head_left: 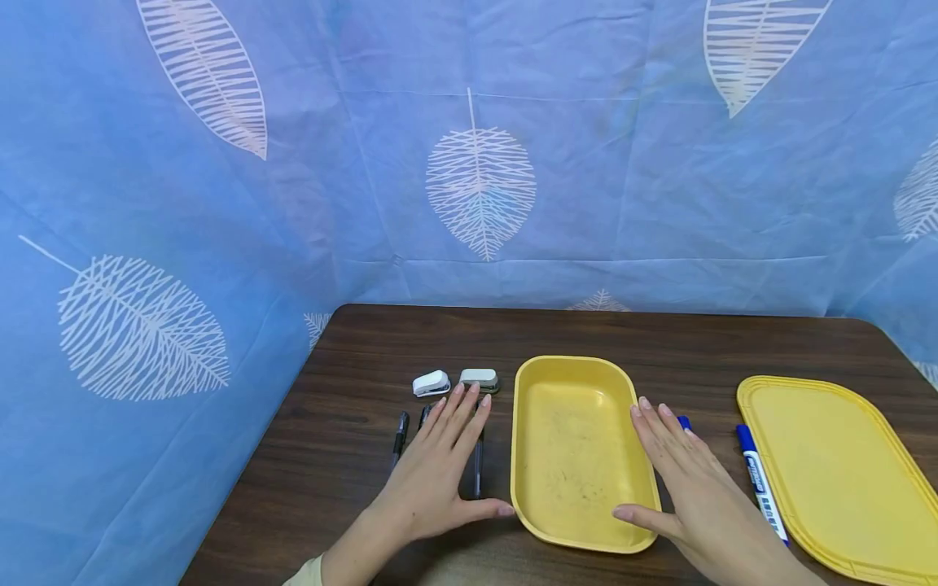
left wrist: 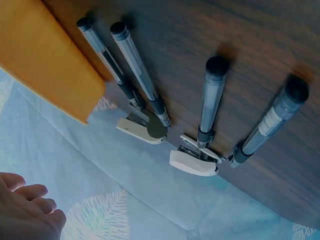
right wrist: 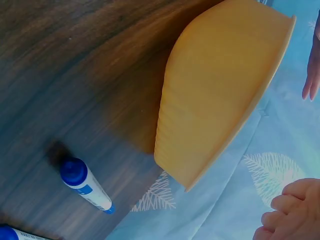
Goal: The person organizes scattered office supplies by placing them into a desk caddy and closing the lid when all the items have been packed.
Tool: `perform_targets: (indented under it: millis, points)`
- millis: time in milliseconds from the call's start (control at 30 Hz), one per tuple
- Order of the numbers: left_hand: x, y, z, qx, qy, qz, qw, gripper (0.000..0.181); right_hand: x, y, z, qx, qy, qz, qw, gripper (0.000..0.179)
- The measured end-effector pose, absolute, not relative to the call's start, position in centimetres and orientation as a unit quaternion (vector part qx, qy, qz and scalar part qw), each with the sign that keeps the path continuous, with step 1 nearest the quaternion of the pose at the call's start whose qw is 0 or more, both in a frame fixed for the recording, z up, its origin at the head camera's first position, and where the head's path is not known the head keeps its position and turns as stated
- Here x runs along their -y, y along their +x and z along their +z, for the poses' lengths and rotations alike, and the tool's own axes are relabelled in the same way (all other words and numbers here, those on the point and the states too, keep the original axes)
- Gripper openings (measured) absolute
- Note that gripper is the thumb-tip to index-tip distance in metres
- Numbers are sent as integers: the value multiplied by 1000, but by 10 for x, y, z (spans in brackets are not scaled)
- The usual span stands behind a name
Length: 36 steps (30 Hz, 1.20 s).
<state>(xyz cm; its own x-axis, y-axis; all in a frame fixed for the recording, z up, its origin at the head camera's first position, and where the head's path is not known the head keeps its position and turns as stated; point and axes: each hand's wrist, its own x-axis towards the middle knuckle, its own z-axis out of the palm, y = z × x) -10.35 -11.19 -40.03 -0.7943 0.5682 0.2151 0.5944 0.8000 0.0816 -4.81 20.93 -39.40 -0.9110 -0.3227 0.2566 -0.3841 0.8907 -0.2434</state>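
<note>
My left hand [head_left: 440, 476] is spread with straight fingers above several dark-capped pens [left wrist: 137, 65], and no object is in its grasp. Its thumb tip is by the left rim of a yellow plastic box [head_left: 572, 431]; whether they touch I cannot tell. Just beyond its fingertips lie two small white staplers, a left one [head_left: 431, 383] and a right one [head_left: 479, 378]. On the other side, my right hand [head_left: 696, 496] is held over the box's right rim, fingers extended and thumb apart, holding nothing. It partly hides a blue-capped marker [right wrist: 87, 185].
A yellow lid [head_left: 843, 472] lies flat at the table's right side. Along its left edge is a second blue-capped whiteboard marker [head_left: 764, 488]. Behind the dark wooden table [head_left: 410, 334] hangs a blue cloth [head_left: 572, 195] with white leaf prints.
</note>
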Motion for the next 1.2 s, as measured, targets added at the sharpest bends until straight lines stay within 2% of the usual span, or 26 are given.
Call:
perform_targets:
  millis: [133,300,600,967,1200]
  points:
    - [113,-104,-399,944,-306,-77,93,118,-208,-48,-392,963,191,144,123,108]
    - [116,-106,-398,944,-307,-77,90,115,-208,-47,-391,962,189,157,120,113]
    - [120,-114,-395,927,-326,-91,160,122,-209,-49,-390,952,204,179,145,118]
    - [131,-125,-394,914,-315,-159,199,122,-210,-49,-391,945,212,186,168,119]
    - [137,-131,-395,922,-274,-210,176,121,-210,-49,-391,943,214,199,159,121]
